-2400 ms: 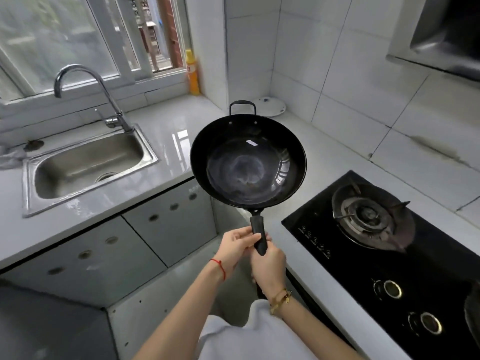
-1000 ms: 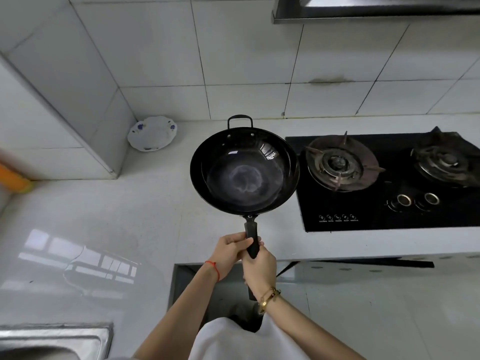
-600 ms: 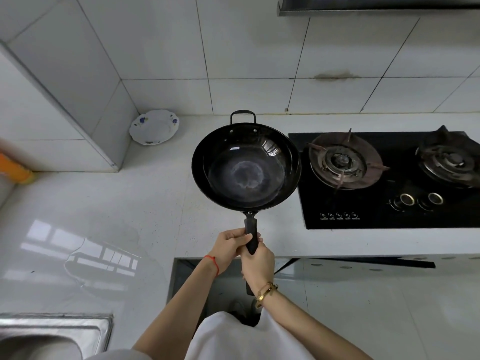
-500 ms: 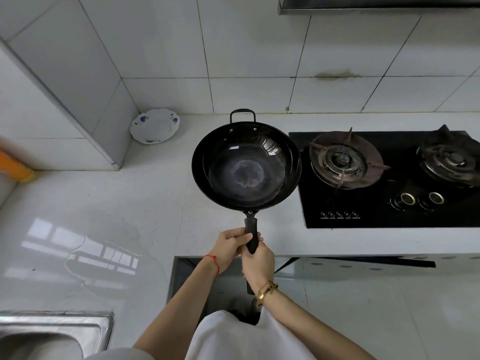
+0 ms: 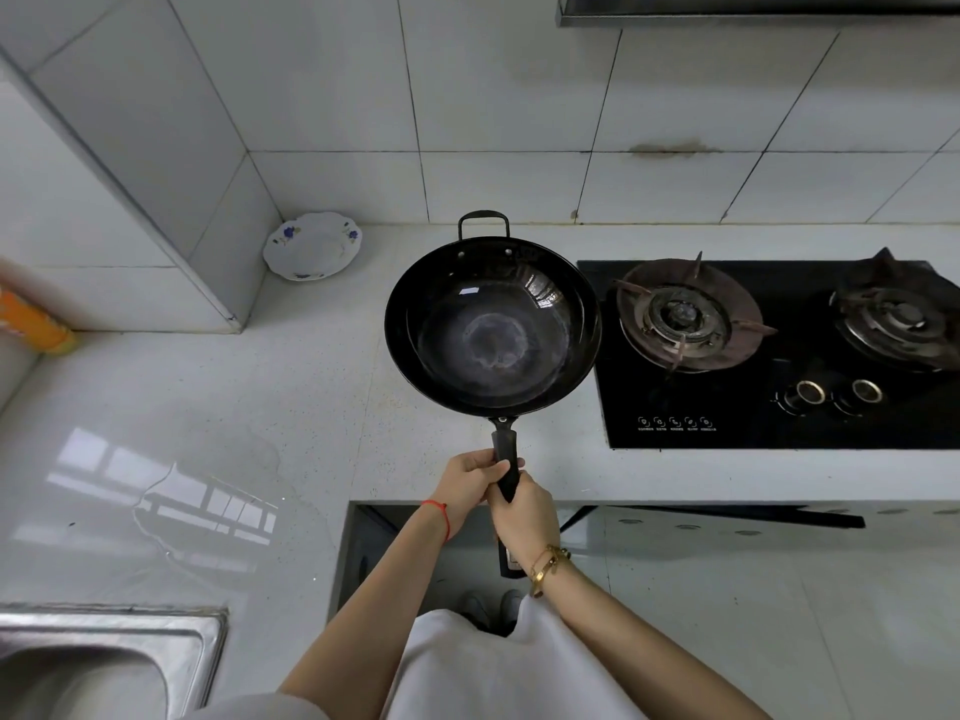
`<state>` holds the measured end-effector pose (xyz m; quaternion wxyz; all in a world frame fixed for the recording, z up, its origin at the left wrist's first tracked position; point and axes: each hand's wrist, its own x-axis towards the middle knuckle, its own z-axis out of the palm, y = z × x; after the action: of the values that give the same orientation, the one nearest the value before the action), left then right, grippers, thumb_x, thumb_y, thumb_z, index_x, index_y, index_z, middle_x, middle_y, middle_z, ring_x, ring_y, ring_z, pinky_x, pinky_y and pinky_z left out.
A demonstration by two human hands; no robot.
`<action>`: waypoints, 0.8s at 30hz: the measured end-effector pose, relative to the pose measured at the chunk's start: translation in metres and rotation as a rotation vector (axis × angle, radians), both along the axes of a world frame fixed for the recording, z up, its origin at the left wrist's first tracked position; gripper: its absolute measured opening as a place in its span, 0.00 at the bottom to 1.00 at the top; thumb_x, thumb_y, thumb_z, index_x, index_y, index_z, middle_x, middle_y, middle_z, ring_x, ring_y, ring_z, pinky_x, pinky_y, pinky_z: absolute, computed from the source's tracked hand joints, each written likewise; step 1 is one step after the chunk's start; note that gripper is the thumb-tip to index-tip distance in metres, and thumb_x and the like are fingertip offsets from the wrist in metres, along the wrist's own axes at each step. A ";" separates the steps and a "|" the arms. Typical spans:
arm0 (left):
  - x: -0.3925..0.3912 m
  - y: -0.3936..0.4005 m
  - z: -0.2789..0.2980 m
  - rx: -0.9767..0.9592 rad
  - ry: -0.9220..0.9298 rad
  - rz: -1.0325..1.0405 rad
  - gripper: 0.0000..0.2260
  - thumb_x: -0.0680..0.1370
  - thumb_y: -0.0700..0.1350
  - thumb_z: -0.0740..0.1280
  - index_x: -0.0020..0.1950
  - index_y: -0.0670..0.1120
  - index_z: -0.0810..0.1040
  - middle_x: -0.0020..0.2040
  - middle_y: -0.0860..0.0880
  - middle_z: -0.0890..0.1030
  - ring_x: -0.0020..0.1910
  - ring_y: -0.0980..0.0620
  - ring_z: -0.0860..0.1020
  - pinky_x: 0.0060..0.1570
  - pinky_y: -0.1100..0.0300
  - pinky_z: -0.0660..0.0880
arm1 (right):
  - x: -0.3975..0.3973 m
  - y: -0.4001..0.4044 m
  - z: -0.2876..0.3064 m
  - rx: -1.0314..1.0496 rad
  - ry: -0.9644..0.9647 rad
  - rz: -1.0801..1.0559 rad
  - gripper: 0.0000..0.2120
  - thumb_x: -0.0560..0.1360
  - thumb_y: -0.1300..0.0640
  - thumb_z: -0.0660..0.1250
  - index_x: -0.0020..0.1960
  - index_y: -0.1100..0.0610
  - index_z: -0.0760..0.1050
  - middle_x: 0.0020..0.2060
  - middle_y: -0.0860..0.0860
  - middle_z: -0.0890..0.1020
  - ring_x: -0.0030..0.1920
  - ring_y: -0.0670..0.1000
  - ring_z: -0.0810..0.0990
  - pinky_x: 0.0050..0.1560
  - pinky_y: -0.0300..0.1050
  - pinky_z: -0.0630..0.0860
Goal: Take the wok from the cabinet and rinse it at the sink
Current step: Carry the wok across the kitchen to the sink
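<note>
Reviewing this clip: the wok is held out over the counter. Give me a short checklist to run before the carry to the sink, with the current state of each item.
1. Left hand closed on the wok handle: ok.
2. Right hand closed on the same handle, just behind the left: ok.
3. Wok empty and roughly level: ok, with only a pale mark at the bottom.
4. Wok clear of the stove burner: ok, it hangs left of the hob.
5. Counter bare on the way to the sink: ok, the plate sits back in the corner.
6. Tap ready: cannot tell, out of view.
</note>
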<state>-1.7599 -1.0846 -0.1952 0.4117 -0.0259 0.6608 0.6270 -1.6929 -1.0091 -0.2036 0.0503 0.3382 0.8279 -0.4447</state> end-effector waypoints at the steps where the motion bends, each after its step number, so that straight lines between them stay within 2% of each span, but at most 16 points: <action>1: 0.000 0.001 0.000 -0.034 0.025 -0.004 0.09 0.80 0.38 0.63 0.53 0.46 0.81 0.56 0.45 0.84 0.58 0.48 0.81 0.62 0.52 0.76 | 0.001 0.003 0.001 0.033 -0.014 0.046 0.15 0.79 0.48 0.61 0.50 0.61 0.75 0.36 0.51 0.80 0.30 0.49 0.77 0.26 0.39 0.69; 3: 0.002 0.001 0.000 -0.104 0.094 -0.012 0.08 0.80 0.39 0.63 0.54 0.44 0.81 0.56 0.43 0.84 0.57 0.47 0.81 0.60 0.53 0.77 | 0.004 0.011 0.003 0.065 -0.023 0.119 0.17 0.79 0.46 0.60 0.50 0.61 0.74 0.33 0.49 0.77 0.29 0.46 0.74 0.25 0.37 0.66; 6: 0.002 -0.004 -0.002 -0.238 0.273 -0.048 0.14 0.80 0.44 0.64 0.65 0.43 0.78 0.60 0.43 0.82 0.61 0.48 0.79 0.65 0.53 0.73 | 0.008 0.021 0.007 0.151 -0.025 0.218 0.19 0.79 0.42 0.58 0.51 0.58 0.72 0.32 0.46 0.75 0.29 0.44 0.74 0.25 0.36 0.65; 8: 0.004 -0.010 0.000 -0.324 0.355 -0.057 0.18 0.81 0.47 0.63 0.70 0.44 0.74 0.65 0.45 0.79 0.65 0.48 0.76 0.65 0.60 0.69 | 0.011 0.028 0.010 0.190 -0.012 0.246 0.19 0.79 0.40 0.57 0.53 0.56 0.72 0.34 0.46 0.78 0.31 0.44 0.76 0.28 0.36 0.69; 10: 0.006 -0.017 0.001 -0.378 0.437 -0.045 0.19 0.81 0.48 0.63 0.71 0.44 0.72 0.65 0.44 0.78 0.65 0.49 0.76 0.61 0.64 0.68 | 0.014 0.038 0.011 0.203 0.006 0.240 0.20 0.79 0.41 0.56 0.60 0.56 0.71 0.42 0.48 0.81 0.39 0.47 0.79 0.34 0.36 0.73; 12: 0.010 -0.025 0.002 -0.441 0.551 -0.043 0.20 0.81 0.49 0.62 0.71 0.44 0.72 0.65 0.45 0.79 0.64 0.50 0.76 0.61 0.63 0.69 | 0.018 0.049 0.010 0.238 0.037 0.250 0.22 0.80 0.41 0.56 0.66 0.56 0.68 0.52 0.51 0.80 0.49 0.48 0.79 0.41 0.36 0.73; 15: 0.017 -0.037 0.003 -0.531 0.676 -0.026 0.20 0.81 0.49 0.62 0.72 0.46 0.71 0.65 0.48 0.79 0.63 0.52 0.76 0.62 0.61 0.70 | 0.025 0.065 0.011 0.342 0.102 0.285 0.23 0.80 0.44 0.57 0.69 0.55 0.66 0.58 0.52 0.77 0.59 0.51 0.75 0.53 0.44 0.75; 18: 0.025 -0.045 0.008 -0.576 0.743 0.005 0.18 0.81 0.49 0.62 0.71 0.49 0.71 0.65 0.49 0.78 0.63 0.52 0.76 0.62 0.61 0.70 | 0.033 0.074 0.011 0.357 0.130 0.270 0.22 0.80 0.45 0.58 0.69 0.56 0.67 0.59 0.53 0.77 0.61 0.53 0.73 0.59 0.49 0.74; 24: 0.042 -0.047 0.013 -0.621 0.829 0.044 0.19 0.81 0.47 0.62 0.72 0.50 0.71 0.67 0.48 0.77 0.64 0.49 0.76 0.64 0.56 0.73 | 0.048 0.083 0.006 0.362 0.160 0.261 0.21 0.80 0.46 0.57 0.70 0.55 0.68 0.61 0.53 0.77 0.63 0.53 0.71 0.61 0.48 0.71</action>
<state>-1.7178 -1.1317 -0.1818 0.0749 0.0900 0.9227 0.3672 -1.6446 -0.9263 -0.1978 -0.0196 0.1955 0.9321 -0.3041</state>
